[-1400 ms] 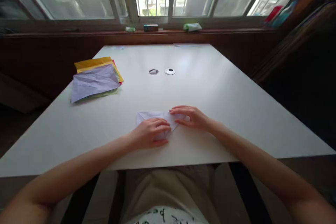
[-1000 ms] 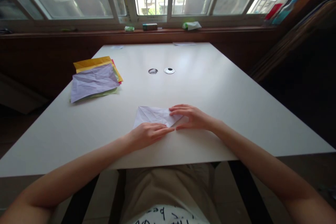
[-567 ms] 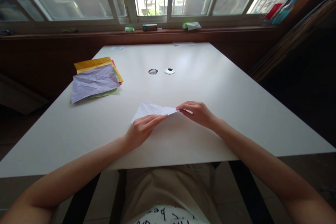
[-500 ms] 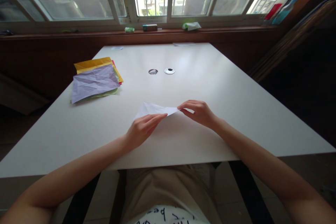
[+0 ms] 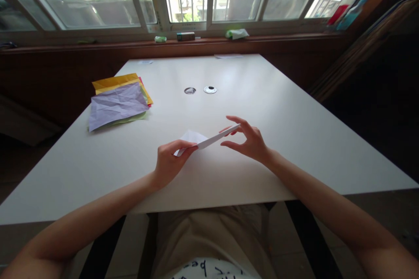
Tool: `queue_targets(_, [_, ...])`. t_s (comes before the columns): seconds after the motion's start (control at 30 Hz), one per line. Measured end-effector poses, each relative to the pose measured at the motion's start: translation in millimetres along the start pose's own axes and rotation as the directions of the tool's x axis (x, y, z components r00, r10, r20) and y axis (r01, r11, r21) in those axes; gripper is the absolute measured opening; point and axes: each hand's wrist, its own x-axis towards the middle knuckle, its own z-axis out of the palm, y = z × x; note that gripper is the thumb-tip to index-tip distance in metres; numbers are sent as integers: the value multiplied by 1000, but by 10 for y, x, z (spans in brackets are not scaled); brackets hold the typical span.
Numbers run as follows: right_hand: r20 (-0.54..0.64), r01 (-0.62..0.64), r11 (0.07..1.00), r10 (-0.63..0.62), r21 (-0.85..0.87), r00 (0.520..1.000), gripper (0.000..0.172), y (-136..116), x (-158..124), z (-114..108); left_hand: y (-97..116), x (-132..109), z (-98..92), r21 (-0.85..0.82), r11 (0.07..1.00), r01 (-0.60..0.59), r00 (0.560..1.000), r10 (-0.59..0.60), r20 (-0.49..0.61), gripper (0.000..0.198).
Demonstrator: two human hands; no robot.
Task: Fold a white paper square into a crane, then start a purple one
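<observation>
Right hand [image 5: 252, 143] has loosened, spread around one end of the folded paper [image 5: 212, 140], leaving the left hand [image 5: 170, 159] pinching it steady

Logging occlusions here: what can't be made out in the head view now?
White paper, head view: left part partly covered by the left hand.
Right hand, head view: some fingers partly hidden behind the white paper.
Green sheet, head view: partly hidden under the purple sheet.
Shirt lettering, head view: cut off by the bottom edge.
Small dark box, head view: any label too small to read.
</observation>
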Motion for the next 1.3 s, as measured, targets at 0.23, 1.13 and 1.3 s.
queue_targets(0.23, [315,-112,985,66,129,947,45,16,35,21,5,45,15,-453,799,394,914,-391,105,20])
queue_targets(1.13, [446,-709,525,552,470,704,33,98,67,137,-101,129,31,-406,703,584,812,-512,281,73])
queue_targets(1.3, [389,-682,661,566,312,727,31,137,24,165,-114,132,30,-281,770,573,814,-492,310,84])
